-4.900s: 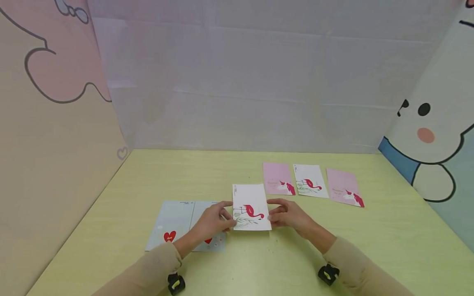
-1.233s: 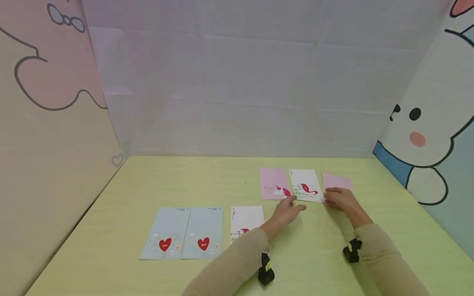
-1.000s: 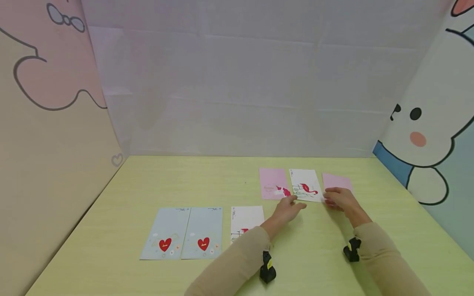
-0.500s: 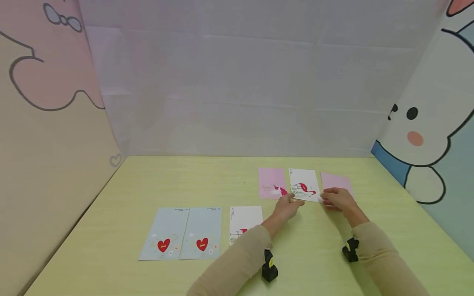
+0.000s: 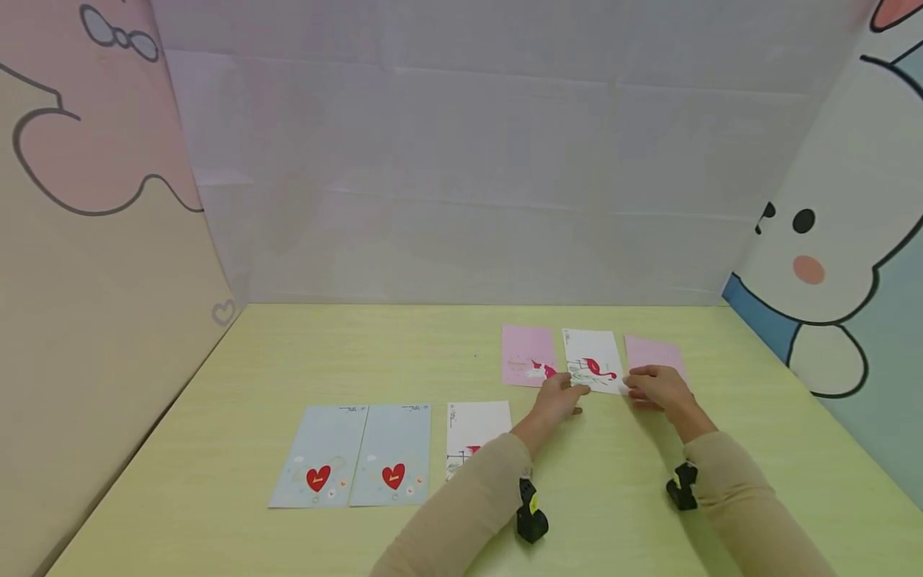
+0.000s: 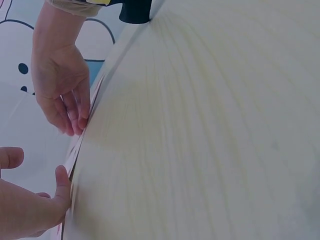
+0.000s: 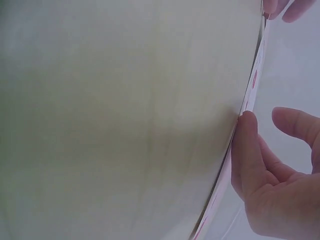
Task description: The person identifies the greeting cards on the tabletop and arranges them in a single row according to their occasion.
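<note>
Three cards lie in a row toward the back right of the table: a pink unicorn card (image 5: 525, 346), a white flamingo card (image 5: 590, 349) and a second pink card (image 5: 651, 350). My left hand (image 5: 554, 405) has its fingertips over the first pink card's lower right corner, beside the flamingo card's left edge. At the flamingo card's lower right corner is my right hand (image 5: 659, 389), which covers the lower part of the second pink card. In the right wrist view the right hand (image 7: 280, 185) has fingertips against the row's edge. Neither hand grips anything.
Nearer the front, two pale blue heart cards (image 5: 328, 433) lie side by side. Right of them is another white flamingo card (image 5: 477, 421), its lower part hidden by my left sleeve. Paper-covered walls enclose the yellow-green table (image 5: 216, 449) at the back and sides.
Earlier both hands held a flamingo card, which now lies beside the blue cards. Both hands moved to the back row. Lately the left hand and the left pink card shifted slightly left.
</note>
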The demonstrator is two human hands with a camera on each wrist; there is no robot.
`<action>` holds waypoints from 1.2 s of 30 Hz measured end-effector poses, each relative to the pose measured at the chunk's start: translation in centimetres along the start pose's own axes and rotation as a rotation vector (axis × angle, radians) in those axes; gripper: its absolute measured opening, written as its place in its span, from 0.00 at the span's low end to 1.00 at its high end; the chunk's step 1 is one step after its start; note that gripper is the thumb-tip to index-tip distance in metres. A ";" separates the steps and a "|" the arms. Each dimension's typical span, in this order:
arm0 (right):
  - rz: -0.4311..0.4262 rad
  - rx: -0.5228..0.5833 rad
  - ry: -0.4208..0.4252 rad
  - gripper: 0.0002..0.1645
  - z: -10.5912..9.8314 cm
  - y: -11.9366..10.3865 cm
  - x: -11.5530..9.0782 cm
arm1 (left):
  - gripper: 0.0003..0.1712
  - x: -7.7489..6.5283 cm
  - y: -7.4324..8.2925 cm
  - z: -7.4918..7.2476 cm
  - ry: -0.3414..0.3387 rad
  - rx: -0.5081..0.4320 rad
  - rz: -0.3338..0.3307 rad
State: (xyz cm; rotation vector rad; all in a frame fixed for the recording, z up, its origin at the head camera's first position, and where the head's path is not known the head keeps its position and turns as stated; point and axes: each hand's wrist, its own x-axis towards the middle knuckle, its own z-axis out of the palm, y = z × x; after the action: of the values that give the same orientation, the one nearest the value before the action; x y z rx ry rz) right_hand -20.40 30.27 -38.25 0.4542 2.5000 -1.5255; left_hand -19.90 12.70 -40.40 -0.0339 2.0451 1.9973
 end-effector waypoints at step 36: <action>-0.103 -0.034 -0.081 0.23 0.7 -0.4 -1.2 | 0.04 -1.8 -0.2 -2.2 -0.006 -0.092 0.029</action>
State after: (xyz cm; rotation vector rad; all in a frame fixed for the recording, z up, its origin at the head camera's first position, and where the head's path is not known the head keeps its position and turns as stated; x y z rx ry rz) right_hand -19.37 29.30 -37.86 0.2563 2.5175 -1.5033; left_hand -18.58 10.19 -40.19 -0.0176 1.9595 2.1056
